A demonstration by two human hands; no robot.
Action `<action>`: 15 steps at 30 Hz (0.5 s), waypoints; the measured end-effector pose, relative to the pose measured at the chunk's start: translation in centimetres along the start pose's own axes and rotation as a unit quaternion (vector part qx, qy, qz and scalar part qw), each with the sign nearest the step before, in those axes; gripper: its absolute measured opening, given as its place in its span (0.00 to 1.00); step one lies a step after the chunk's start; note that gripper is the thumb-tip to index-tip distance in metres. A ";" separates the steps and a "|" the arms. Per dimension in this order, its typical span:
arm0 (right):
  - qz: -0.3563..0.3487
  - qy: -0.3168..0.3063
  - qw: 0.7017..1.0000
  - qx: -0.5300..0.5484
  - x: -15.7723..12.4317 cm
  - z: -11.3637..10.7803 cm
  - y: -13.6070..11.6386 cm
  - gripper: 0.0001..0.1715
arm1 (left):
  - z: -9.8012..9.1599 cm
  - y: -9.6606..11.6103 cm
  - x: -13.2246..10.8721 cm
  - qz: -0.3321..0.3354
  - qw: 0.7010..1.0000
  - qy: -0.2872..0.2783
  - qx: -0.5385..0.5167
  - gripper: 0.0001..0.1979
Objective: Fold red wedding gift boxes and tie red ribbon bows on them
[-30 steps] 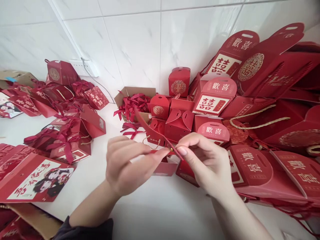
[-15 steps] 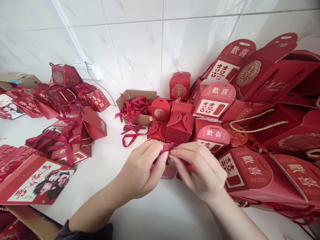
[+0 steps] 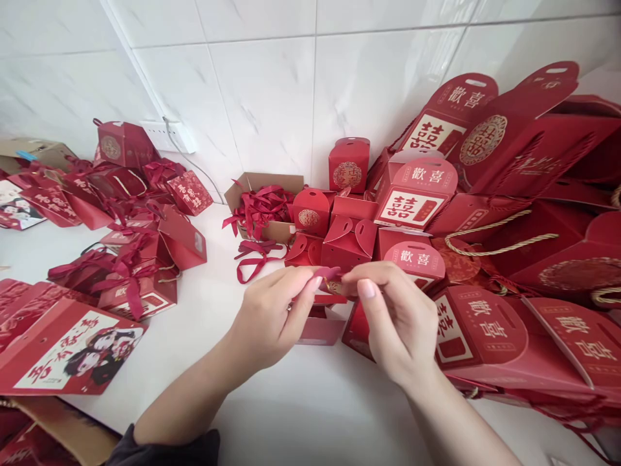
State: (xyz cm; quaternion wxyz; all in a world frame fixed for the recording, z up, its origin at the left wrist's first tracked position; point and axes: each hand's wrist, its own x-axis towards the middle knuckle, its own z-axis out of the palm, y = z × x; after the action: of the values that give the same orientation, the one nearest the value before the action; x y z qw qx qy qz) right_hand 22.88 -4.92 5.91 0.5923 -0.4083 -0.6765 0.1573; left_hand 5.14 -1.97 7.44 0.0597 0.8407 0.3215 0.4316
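Observation:
My left hand (image 3: 276, 310) pinches a short folded piece of dark red ribbon (image 3: 328, 272) between thumb and forefinger. A small golden bit shows just under the ribbon, too small to make out. My right hand (image 3: 400, 317) is at the ribbon's right end, its forefinger stretched toward it and its thumb lifted away; the other fingers are partly hidden. Below both hands a small red gift box (image 3: 320, 329) stands on the white table, partly covered by my left hand. Behind the hands are small red boxes with curved flaps (image 3: 348, 243).
A brown cardboard box (image 3: 277, 230) full of red ribbons stands by the tiled wall, with loose ribbon (image 3: 252, 270) before it. Many red gift boxes (image 3: 480, 330) are stacked at right. Ribbon-tied boxes (image 3: 138, 285) and a printed box (image 3: 80, 356) lie at left. A power strip (image 3: 167, 136) is behind.
My right thumb has lifted off the ribbon and the right hand has opened and shifted slightly right. My left hand keeps its pinch, and more of the small box below shows.

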 end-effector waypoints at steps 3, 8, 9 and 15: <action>0.126 -0.052 0.988 0.078 0.1 -0.3 -0.5 0.13 | 0.0 -0.7 0.0 0.055 0.996 0.028 0.057 0.12; 0.199 -0.032 0.972 0.124 0.8 -0.2 0.1 0.16 | 0.4 -1.6 0.3 0.239 0.946 0.015 0.218 0.20; 0.217 -0.035 0.964 0.148 0.9 -0.2 0.4 0.16 | 0.4 -1.7 0.4 0.264 0.936 0.008 0.235 0.19; 0.323 -0.144 0.879 0.321 1.0 -0.9 1.7 0.13 | 0.0 -2.4 0.2 0.270 0.946 -0.017 0.181 0.22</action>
State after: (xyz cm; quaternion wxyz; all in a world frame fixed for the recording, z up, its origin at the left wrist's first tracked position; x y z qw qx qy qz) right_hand 24.38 -3.36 5.65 0.5033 -0.3649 -0.4970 0.6054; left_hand 4.02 0.03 6.68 -0.2072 0.8996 0.1543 0.3520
